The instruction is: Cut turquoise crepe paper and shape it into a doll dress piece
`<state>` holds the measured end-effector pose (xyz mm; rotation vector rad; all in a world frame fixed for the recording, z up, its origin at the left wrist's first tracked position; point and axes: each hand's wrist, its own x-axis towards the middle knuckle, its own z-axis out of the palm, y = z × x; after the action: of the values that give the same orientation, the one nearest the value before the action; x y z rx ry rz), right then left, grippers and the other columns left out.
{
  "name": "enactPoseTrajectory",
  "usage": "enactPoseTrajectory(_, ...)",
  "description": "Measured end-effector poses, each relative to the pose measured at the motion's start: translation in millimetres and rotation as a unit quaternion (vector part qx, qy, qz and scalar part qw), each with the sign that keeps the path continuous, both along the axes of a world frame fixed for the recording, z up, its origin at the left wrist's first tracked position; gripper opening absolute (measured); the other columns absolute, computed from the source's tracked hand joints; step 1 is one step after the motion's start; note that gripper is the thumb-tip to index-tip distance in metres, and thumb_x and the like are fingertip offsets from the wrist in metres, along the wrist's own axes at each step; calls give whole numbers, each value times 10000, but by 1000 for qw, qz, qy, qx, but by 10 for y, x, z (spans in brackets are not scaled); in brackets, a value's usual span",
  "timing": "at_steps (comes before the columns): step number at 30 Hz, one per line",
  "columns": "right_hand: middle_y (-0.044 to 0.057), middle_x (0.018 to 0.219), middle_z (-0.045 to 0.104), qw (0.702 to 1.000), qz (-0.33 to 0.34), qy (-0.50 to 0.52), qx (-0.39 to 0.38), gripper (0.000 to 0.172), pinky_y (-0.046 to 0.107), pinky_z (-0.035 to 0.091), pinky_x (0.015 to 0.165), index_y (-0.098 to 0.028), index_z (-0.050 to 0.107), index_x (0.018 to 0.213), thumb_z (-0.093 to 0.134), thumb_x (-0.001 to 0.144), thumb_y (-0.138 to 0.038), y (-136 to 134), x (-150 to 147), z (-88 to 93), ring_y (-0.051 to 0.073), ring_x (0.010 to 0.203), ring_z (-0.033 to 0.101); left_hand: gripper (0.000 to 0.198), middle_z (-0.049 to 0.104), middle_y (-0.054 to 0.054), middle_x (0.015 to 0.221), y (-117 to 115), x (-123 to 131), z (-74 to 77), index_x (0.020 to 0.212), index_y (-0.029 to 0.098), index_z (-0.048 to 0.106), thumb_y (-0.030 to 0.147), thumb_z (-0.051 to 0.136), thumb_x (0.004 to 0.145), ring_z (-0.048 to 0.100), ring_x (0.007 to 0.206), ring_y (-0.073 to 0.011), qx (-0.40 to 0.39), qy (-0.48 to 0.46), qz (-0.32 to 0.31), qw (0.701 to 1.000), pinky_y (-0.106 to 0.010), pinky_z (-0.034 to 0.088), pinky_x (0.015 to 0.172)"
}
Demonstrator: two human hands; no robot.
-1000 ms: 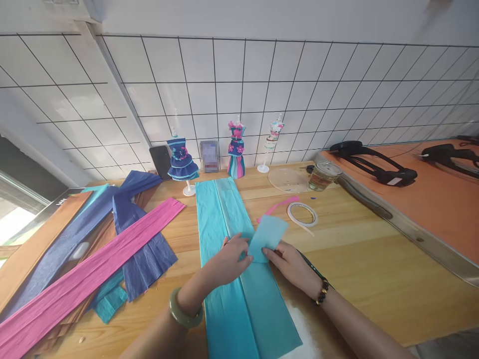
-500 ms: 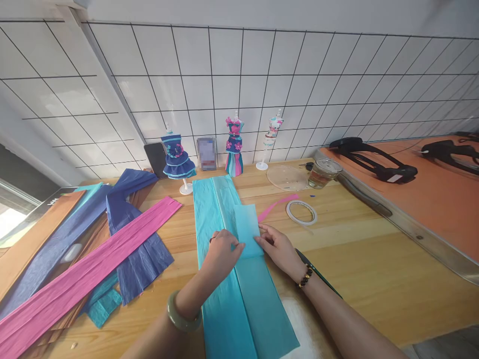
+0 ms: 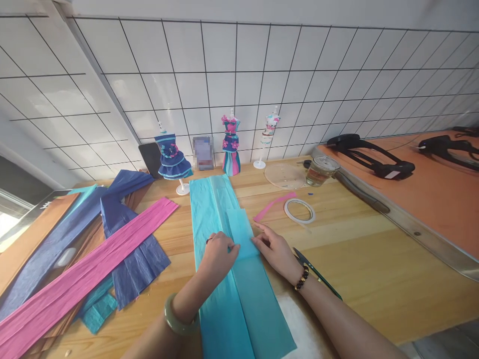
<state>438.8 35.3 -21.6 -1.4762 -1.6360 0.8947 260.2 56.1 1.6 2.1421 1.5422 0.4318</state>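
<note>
Left hand (image 3: pixel 219 255) rests knuckles-up on the long turquoise crepe-paper strip (image 3: pixel 260 304), its fingers curled and the thumb drawn in against the forefinger, beside the left edge of a small pale-blue paper rectangle (image 3: pixel 240 228); whether any paper is caught in that pinch I cannot tell. Right hand (image 3: pixel 276 253) comes in from the other side with loosely bent fingers, thumb and forefinger parted, the thumb tip at the rectangle's right edge. So the rectangle lies between the two hands, on top of the strip's right half, while the strip runs beneath the left hand and on toward the back of the wooden table (image 3: pixel 374 269). Both papers look thin and nearly weightless; I would expect the crepe to be soft, with a slight stretch, easy to crease and quick to tear if tugged. The rectangle seems flatter and smoother, perhaps a touch crisper, and probably slides readily over the layer below. Its side edges and corners are the sensible places to take hold, lightly, between fingertip and thumb, whereas the strip is better pressed flat with spread fingers than pulled. Just beyond the right hand lie a pink paper strip (image 3: pixel 275 206) and a roll of white tape (image 3: pixel 286 211).
</note>
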Motion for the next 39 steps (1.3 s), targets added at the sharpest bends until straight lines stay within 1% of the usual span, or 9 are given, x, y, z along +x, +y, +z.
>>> enactPoseTrajectory(5,-7,706,629,1000,6,-29,5,444,281,444,633,-176,444,1251,458,849,-365,-19,-12,31,162,663,592,248,585,-36,721,13,-4,-22,550,182,528,243,480,785,567,761,-190,7,6,-5,1000,-359,378,845)
enactPoseTrajectory(11,-4,714,632,997,3,-76,20,406,269,439,618,-184,468,1228,469,843,-314,-12,-16,0,160,662,587,237,591,-37,730,16,-2,-37,559,183,534,239,481,784,569,782,-199,8,11,-6,1000,-356,389,816)
enactPoseTrajectory(18,5,725,639,996,2,-88,23,398,276,442,626,-186,475,1222,467,844,-309,-11,-24,-4,169,682,588,233,594,-39,735,11,-2,-43,558,186,541,233,482,778,571,768,-197,13,15,-8,1000,-362,379,836)
enactPoseTrajectory(26,12,729,640,995,5,-101,24,392,284,444,633,-179,478,1217,464,846,-306,-13,-18,23,174,683,593,239,597,-48,744,16,-3,-51,565,186,557,239,477,783,568,770,-201,22,17,-12,1000,-361,381,818)
enactPoseTrajectory(32,11,719,642,994,4,-107,28,394,284,446,620,-185,484,1214,469,841,-312,-9,-23,8,178,674,595,229,598,-46,743,12,-1,-40,570,187,563,228,479,779,571,764,-198,22,21,-12,999,-362,379,825)
enactPoseTrajectory(39,9,722,640,993,6,-113,30,392,281,446,626,-184,476,1219,465,846,-305,-5,-27,-12,174,676,594,231,592,-44,740,21,-9,-70,577,188,563,232,474,786,573,788,-201,24,23,-15,999,-356,379,831)
